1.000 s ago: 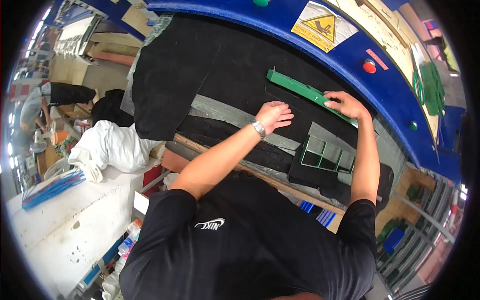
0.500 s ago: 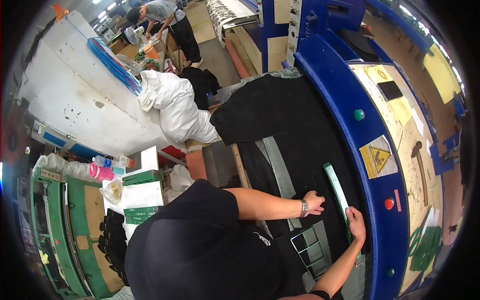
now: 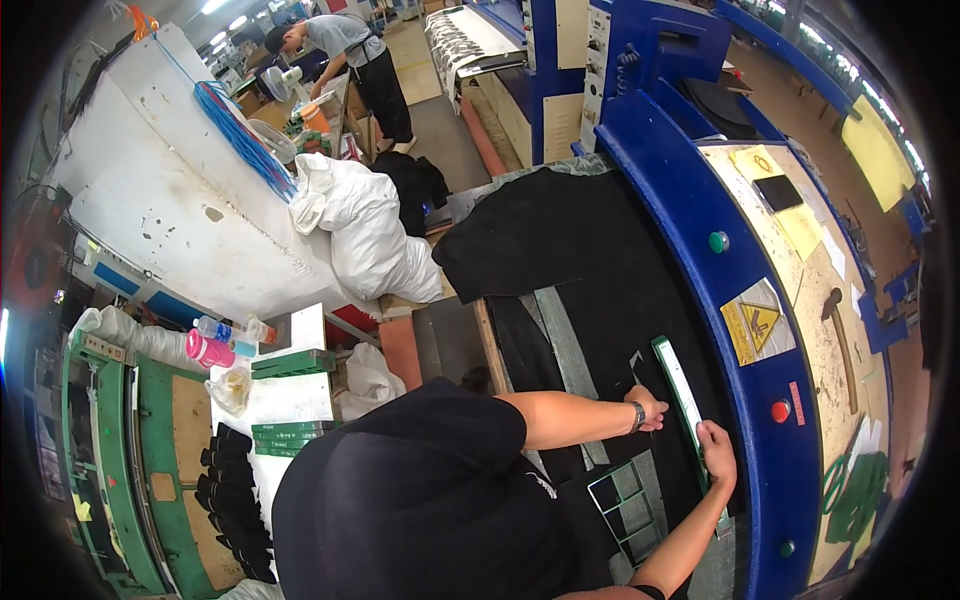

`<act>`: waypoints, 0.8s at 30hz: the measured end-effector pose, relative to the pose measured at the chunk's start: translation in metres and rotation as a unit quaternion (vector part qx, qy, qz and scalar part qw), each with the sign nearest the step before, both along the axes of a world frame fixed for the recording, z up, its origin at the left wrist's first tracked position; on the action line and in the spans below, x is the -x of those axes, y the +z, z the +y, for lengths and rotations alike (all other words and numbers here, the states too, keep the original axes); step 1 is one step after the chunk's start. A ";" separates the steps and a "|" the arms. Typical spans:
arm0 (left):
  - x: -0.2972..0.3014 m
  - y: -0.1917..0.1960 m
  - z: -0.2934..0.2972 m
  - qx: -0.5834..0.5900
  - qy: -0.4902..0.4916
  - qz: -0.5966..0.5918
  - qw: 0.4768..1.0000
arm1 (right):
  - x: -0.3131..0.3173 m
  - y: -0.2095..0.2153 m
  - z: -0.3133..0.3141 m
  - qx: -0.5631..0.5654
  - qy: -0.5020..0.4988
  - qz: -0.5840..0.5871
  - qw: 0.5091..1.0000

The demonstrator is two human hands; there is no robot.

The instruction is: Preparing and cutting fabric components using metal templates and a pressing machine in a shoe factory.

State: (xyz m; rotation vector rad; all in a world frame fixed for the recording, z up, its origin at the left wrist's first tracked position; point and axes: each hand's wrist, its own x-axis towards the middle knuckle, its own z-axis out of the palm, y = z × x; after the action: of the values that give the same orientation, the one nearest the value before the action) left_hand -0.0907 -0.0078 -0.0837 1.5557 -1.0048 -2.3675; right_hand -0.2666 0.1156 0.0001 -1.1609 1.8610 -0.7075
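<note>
Two hands work on a long green die (image 3: 678, 385) that lies on black sheet material (image 3: 600, 260) on the bed of a blue press (image 3: 700, 230). The left hand (image 3: 652, 406) rests flat beside the die's left edge, about midway along it, fingers held together and pressed down on the black sheet; whether the fingertips touch the die cannot be told. A watch (image 3: 637, 416) sits on the left wrist. The right hand (image 3: 717, 452) lies over the near end of the die, fingers curled onto its edge; the grip itself is too small to resolve. The die runs lengthwise along the inner side of the press's blue frame, its far end free.

A second die (image 3: 628, 505), a green grid of rectangular cells, lies on the sheet just near of the left hand, apart from both hands. A grey strip (image 3: 565, 345) crosses the bed left of the left forearm.

On the frame, a green button (image 3: 718, 241) and a red button (image 3: 779, 411) flank a yellow warning label (image 3: 757, 320). To the left stand a white table (image 3: 180, 200), white sacks (image 3: 365, 235), and stacked green dies (image 3: 292, 364) on a small bench. Another person (image 3: 350, 50) works in the background.
</note>
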 end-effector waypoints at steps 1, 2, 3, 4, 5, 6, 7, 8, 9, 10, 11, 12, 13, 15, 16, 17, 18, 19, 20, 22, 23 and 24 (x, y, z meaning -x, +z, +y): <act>0.001 -0.002 -0.002 0.012 -0.013 -0.023 1.000 | -0.002 0.000 -0.002 0.001 0.001 0.003 1.000; 0.001 -0.002 -0.002 0.012 -0.015 -0.020 1.000 | -0.002 -0.001 -0.001 0.000 -0.002 -0.003 1.000; -0.003 -0.003 -0.002 0.044 0.001 -0.020 0.999 | -0.003 -0.002 -0.002 -0.002 -0.003 -0.009 1.000; -0.010 -0.005 -0.002 0.075 0.018 -0.021 0.997 | -0.003 -0.003 -0.003 -0.004 -0.003 -0.007 1.000; -0.024 -0.007 -0.004 0.078 0.013 0.006 0.997 | -0.002 -0.006 -0.003 -0.004 -0.001 -0.010 1.000; -0.041 0.001 -0.007 0.074 0.012 0.002 0.997 | 0.000 -0.010 -0.004 -0.003 -0.001 -0.013 1.000; -0.061 0.011 -0.008 0.061 0.047 0.040 0.996 | -0.001 -0.006 -0.001 0.010 -0.002 -0.011 1.000; -0.085 0.018 -0.016 0.056 0.073 0.052 0.994 | -0.003 0.000 -0.004 0.006 -0.008 -0.006 1.000; -0.110 0.029 -0.024 0.050 0.106 0.067 0.991 | -0.004 0.000 -0.006 0.006 -0.007 -0.004 1.000; -0.139 0.036 -0.036 0.035 0.148 0.162 0.975 | -0.005 -0.001 -0.007 0.019 -0.012 -0.012 1.000; -0.165 0.036 -0.050 0.051 0.163 0.201 0.964 | -0.007 -0.001 -0.006 0.031 -0.019 -0.019 0.999; -0.185 0.066 -0.056 0.069 0.194 0.227 0.952 | -0.005 -0.008 0.000 0.052 -0.013 0.018 0.998; -0.207 0.072 -0.069 0.117 0.201 0.243 0.942 | -0.003 -0.018 0.008 0.094 -0.003 0.062 0.994; -0.247 0.089 -0.093 0.164 0.230 0.258 0.924 | -0.022 -0.022 0.012 0.125 0.015 0.171 0.977; -0.262 0.114 -0.096 0.186 0.251 0.292 0.904 | -0.041 -0.019 0.012 0.111 -0.002 0.209 0.972; -0.272 0.139 -0.099 0.207 0.270 0.327 0.881 | -0.059 -0.014 0.014 0.097 -0.021 0.249 0.963; -0.281 0.147 -0.107 0.209 0.279 0.328 0.878 | -0.073 -0.010 0.012 0.083 -0.003 0.297 0.951; -0.289 0.152 -0.114 0.266 0.254 0.331 0.869 | -0.087 -0.002 0.010 0.022 -0.001 0.334 0.942; -0.297 0.158 -0.122 0.320 0.226 0.333 0.858 | -0.096 -0.002 0.010 0.001 -0.029 0.340 0.940; -0.300 0.168 -0.134 0.338 0.104 0.328 0.876 | -0.105 0.004 -0.001 0.075 -0.052 0.312 0.946; -0.298 0.186 -0.134 0.334 0.039 0.326 0.884 | -0.122 0.027 -0.018 0.165 -0.050 0.273 0.947; -0.296 0.196 -0.139 0.366 -0.023 0.324 0.872 | -0.140 0.049 -0.036 0.201 -0.058 0.192 0.959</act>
State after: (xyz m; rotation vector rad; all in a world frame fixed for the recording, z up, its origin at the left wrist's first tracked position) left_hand 0.2051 -0.1464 0.1127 0.4241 -1.4812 -1.9078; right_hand -0.1267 0.0794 0.0492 -1.5436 2.1852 -1.0174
